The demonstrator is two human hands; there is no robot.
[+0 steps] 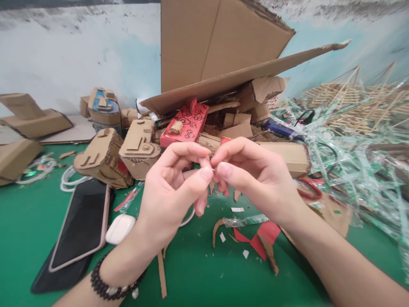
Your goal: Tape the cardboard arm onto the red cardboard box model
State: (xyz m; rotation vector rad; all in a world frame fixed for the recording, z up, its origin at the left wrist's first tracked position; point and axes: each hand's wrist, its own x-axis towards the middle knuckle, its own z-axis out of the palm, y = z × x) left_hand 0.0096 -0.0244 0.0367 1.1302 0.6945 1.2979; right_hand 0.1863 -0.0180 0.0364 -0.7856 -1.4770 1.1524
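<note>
1. Head view, and here we are over the green surface [191,277], both hands up near its middle, fingertips almost meeting.
2. Our left hand [174,183] has thumb and forefinger pinched together, the other fingers loosely curled; a tiny pale sliver [213,169] pokes out at the thumb tip, and that is what we are holding.
3. Over on our right hand [255,170], it's a narrow curl, thumb and forefinger tips right beside the sliver; whether they grip it too, we cannot tell.
4. Just beyond our fingers sit the red patterned box [187,123] and the cardboard block [140,147] with raised shapes on top.
5. Towards the near left corner we have a phone [81,221] lying partly over a dark flat item [60,273], with a white rounded case [120,229] just beside the phone.
6. Down on the near side, below our right hand, red scraps [268,234] lie among bits of cardboard.
7. Along the right edge it's a tangle of clear and green strapping [361,170], stick frames [348,100] behind.
8. And at the far edge, a big cardboard sheet [198,47] stands against the wall [79,55].
</note>
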